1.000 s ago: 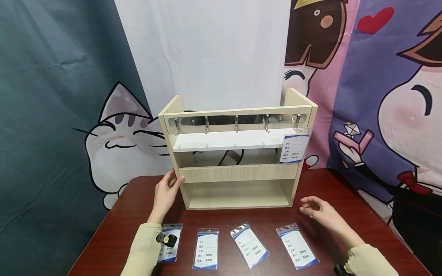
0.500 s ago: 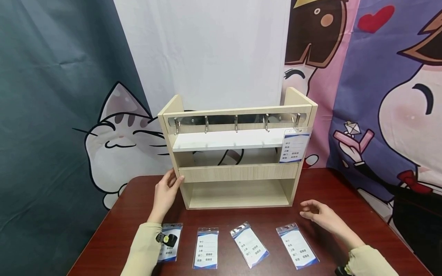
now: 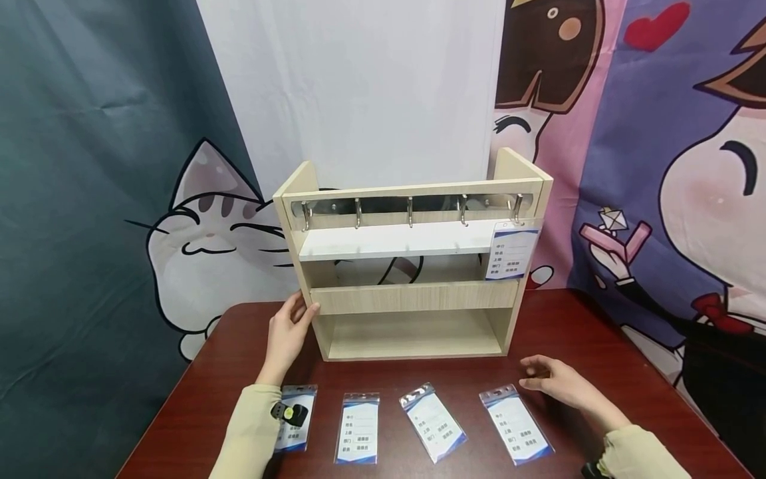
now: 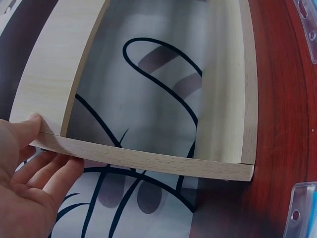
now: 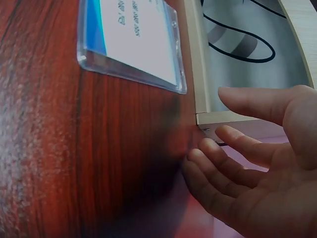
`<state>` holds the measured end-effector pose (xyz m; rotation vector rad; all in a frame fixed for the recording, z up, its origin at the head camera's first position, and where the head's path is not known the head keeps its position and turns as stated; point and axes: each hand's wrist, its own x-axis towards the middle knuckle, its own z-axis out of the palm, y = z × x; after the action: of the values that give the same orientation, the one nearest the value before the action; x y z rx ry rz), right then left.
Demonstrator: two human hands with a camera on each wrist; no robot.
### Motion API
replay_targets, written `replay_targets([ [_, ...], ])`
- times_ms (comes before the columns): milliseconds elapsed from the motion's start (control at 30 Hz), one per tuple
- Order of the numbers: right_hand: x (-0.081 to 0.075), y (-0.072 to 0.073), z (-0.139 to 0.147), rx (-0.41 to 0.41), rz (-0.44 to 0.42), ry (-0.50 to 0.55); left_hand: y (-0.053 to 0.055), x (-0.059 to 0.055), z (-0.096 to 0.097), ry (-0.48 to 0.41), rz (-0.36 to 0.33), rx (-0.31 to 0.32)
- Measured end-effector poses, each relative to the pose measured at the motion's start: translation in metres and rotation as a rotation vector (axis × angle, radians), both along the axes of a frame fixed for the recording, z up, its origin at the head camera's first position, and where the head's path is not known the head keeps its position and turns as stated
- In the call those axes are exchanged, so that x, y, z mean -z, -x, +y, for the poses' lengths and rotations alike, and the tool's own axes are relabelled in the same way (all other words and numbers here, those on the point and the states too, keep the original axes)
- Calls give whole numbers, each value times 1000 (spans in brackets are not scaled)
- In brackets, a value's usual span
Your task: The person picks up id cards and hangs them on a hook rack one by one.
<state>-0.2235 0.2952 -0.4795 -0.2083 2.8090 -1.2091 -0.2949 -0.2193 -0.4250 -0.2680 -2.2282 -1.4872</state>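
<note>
A pale wooden shelf (image 3: 413, 299) stands on the table, with a row of several metal hooks (image 3: 409, 213) along its top front. My left hand (image 3: 290, 336) grips its left side; in the left wrist view the thumb (image 4: 32, 126) lies on the front board and the fingers bend along the outside of the side panel. One clear badge holder with a white and blue card (image 3: 512, 251) hangs from the rightmost hook. My right hand (image 3: 559, 382) holds nothing, its fingers loosely curled by the shelf's lower right corner. Nearest to it lies another badge holder (image 3: 517, 426).
More badge holders lie in a row in front of the shelf: a tilted one (image 3: 433, 424), a straight one (image 3: 357, 429), and one partly under my left wrist (image 3: 299, 426). The reddish-brown table (image 3: 419, 372) ends before a cartoon-printed cloth backdrop (image 3: 383, 93).
The head view has shifted very slightly. Both hands, the shelf and the badge holders keep their places.
</note>
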Motion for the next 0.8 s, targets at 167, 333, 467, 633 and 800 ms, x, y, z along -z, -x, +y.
replay_targets([
  [167,1,1,1,-27,-4,-4,4,1,-2,4,16,-5],
  [333,4,2,2,-68,24,-16,4,-1,-2,11,23,-1],
  [467,6,4,1,-102,38,-36,4,-1,-1,-1,23,0],
  [633,8,4,1,-142,39,-30,3,0,-1,-6,21,-6],
  [800,8,2,-2,-120,28,-37,3,3,-1,-8,13,-6],
])
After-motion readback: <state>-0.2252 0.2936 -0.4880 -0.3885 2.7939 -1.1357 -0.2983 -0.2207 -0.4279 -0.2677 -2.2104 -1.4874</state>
